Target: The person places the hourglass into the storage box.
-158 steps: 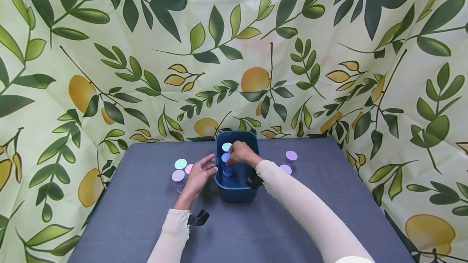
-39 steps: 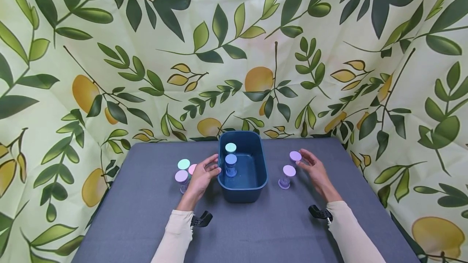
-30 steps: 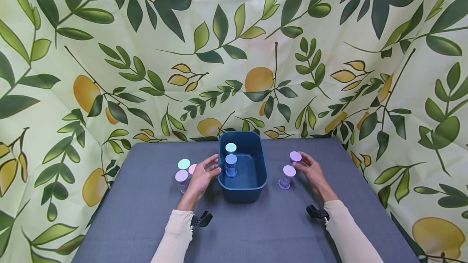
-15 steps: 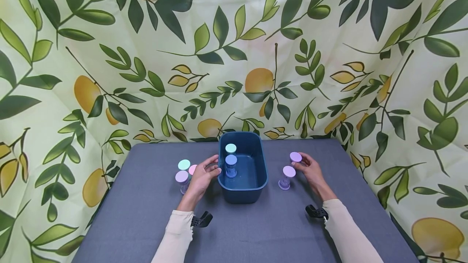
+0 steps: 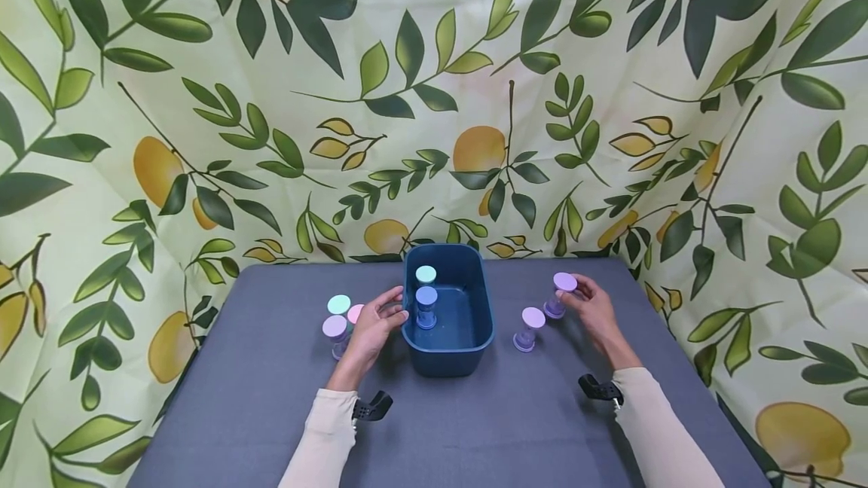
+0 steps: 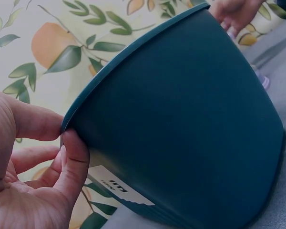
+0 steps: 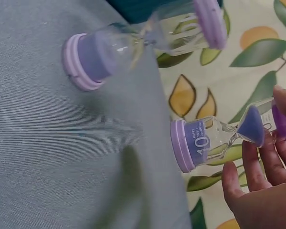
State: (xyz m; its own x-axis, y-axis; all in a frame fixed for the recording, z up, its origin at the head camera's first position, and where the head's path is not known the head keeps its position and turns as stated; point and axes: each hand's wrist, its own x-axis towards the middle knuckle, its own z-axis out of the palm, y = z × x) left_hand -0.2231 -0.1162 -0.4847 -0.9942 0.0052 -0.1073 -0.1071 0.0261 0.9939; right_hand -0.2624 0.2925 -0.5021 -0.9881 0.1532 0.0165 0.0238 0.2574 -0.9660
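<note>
From the head camera, a dark blue plastic tub (image 5: 447,356) is sitting in the middle of a grey desk (image 5: 237,398), in front of a backdrop printed with lemons and leaves (image 5: 203,96). The left hand (image 5: 371,326) is pinching the tub's left rim, thumb over the edge and fingers against the outer wall. Two sand timers are standing inside the tub, a mint-capped sand timer (image 5: 426,275) at the back and a blue-capped sand timer (image 5: 426,306) just in front of it. Three more timers (image 5: 337,316), capped green, pink and lilac, are clustered just left of the left hand. To the right of the tub, the right hand (image 5: 597,312) is gripping the purple sand timer (image 5: 559,294) by its top cap, fingers curled round it. A second lilac sand timer (image 5: 530,327) is standing on the desk between the tub and that hand.

From the left wrist camera, the tub (image 6: 190,119) is filling the frame, with the thumb and forefinger clamping its rim; a white label (image 6: 119,186) is showing on the wall.

From the right wrist camera, the fingertips (image 7: 257,162) are closing on the cap of the purple sand timer (image 7: 214,140), which is marked with a 10 and is tilting off the desk. The second lilac sand timer (image 7: 119,50) is standing apart from it.
</note>
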